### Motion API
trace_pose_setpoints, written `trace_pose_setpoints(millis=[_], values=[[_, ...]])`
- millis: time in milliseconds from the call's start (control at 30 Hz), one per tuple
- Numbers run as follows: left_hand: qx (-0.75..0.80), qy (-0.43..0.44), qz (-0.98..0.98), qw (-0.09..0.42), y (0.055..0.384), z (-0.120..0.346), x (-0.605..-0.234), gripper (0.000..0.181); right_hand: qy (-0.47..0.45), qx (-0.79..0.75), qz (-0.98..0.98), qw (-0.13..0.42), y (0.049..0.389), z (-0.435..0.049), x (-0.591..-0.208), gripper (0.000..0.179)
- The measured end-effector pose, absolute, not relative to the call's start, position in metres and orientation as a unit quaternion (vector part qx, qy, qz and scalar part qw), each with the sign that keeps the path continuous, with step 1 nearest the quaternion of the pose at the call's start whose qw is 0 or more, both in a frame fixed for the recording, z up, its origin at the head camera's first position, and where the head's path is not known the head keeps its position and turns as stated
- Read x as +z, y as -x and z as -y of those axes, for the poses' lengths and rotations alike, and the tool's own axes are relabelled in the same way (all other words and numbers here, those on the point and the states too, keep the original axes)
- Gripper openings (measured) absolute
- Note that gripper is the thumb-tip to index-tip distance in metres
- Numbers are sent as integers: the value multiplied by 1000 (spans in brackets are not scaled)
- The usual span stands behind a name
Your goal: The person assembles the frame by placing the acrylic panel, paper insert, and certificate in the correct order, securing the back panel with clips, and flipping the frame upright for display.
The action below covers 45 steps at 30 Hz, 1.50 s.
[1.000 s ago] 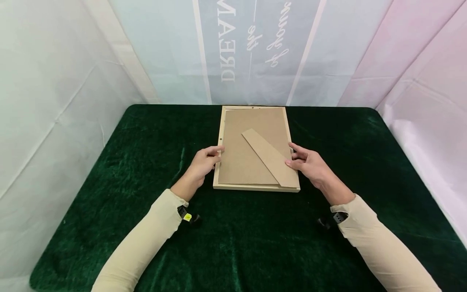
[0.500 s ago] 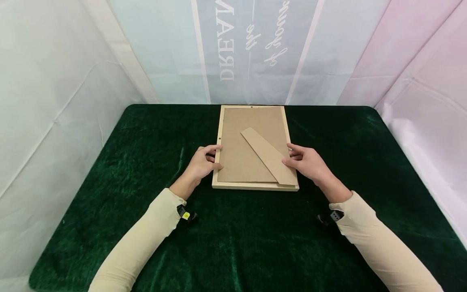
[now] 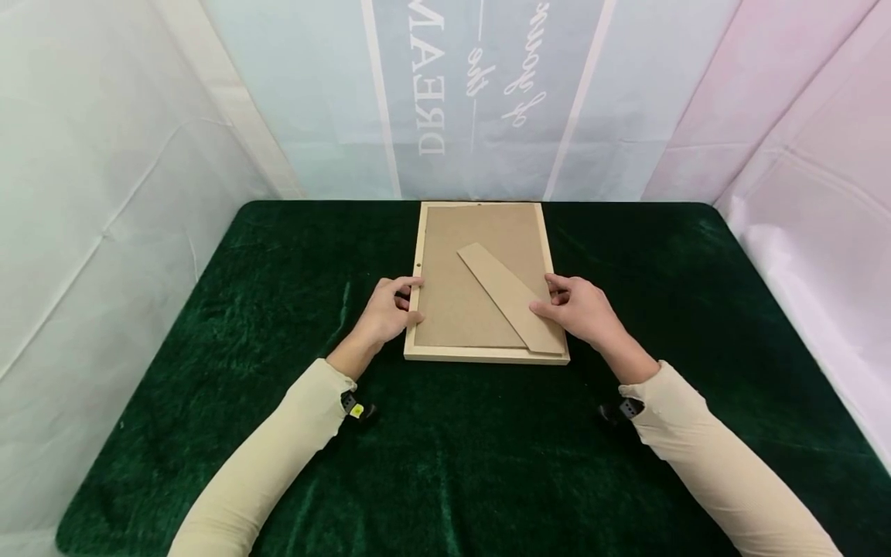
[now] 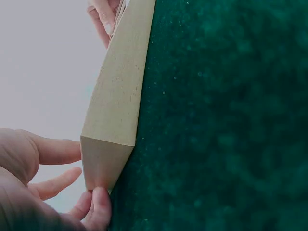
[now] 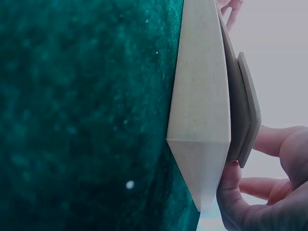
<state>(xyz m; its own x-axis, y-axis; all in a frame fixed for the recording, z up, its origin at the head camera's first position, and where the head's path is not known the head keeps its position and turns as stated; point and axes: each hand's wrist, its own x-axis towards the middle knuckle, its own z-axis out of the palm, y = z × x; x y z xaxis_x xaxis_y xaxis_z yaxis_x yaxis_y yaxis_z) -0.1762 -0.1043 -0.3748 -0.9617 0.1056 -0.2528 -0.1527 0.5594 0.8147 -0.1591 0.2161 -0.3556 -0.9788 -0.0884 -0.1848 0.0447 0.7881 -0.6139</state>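
A pale wooden picture frame (image 3: 452,354) lies back side up on the table. Over its opening rests a brown backing board (image 3: 459,309), with a tapered easel leg (image 3: 501,286) slanting across it. My left hand (image 3: 381,313) grips the frame's left side, thumb and index finger reaching over the border. At the right edge, my right hand (image 3: 583,309) pinches the board, its thumb on the leg and other fingers at the edge. From the right wrist view, the board (image 5: 236,106) stands slightly proud of the frame's side (image 5: 199,96) near that hand.
Dark green velvet cloth (image 3: 445,449) covers the table. A printed pale blue curtain (image 3: 334,100) hangs just behind the frame's far edge. White fabric walls (image 3: 104,232) close off both sides.
The backing board has shifted slightly left and away from me in the frame. My right hand has moved a little left with it. My left thumb has come lower along the left border.
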Motion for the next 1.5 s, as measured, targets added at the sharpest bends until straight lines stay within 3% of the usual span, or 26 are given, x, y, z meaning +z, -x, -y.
trace_pose_setpoints(millis=[233, 433, 567, 833, 1200, 1500], values=[[319, -150, -934, 50, 171, 102, -370, 48, 32, -307, -946, 101, 157, -214, -352, 72], [251, -234, -937, 61, 169, 99, -369, 48, 46, -284, -956, 52, 150, -209, -352, 66], [247, -246, -933, 89, 168, 97, -368, 52, 74, -262, -962, 31, 151, -205, -351, 61], [228, -249, -933, 123, 168, 97, -367, 58, 165, -213, -958, 94, 162, -203, -359, 73], [197, -258, -937, 127, 168, 96, -363, 64, 177, -157, -966, 100, 165, -200, -358, 76], [181, -259, -937, 151, 174, 94, -361, 66, 186, -144, -961, 148, 179, -197, -347, 84]])
